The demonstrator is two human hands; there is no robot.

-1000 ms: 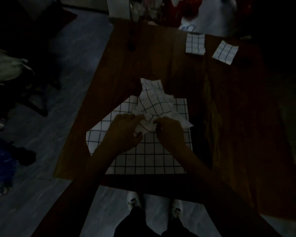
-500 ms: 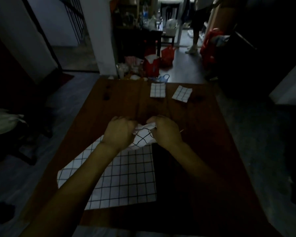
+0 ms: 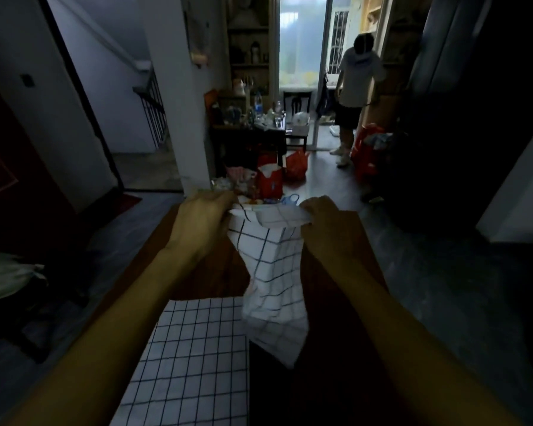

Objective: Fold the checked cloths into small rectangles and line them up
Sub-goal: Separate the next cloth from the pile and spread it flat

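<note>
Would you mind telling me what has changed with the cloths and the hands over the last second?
The left hand and right hand have lifted the small checked cloth off the table; it now hangs between them, pinched by its top edge, where it was bunched before. The large checked cloth stays flat on the wooden table. The view has tilted upward.

Dark brown wooden table (image 3: pixel 216 272) runs away from the camera, its surface dim. One checked cloth (image 3: pixel 191 358) lies spread flat on the near part, reaching down past the bottom edge of view.
</note>
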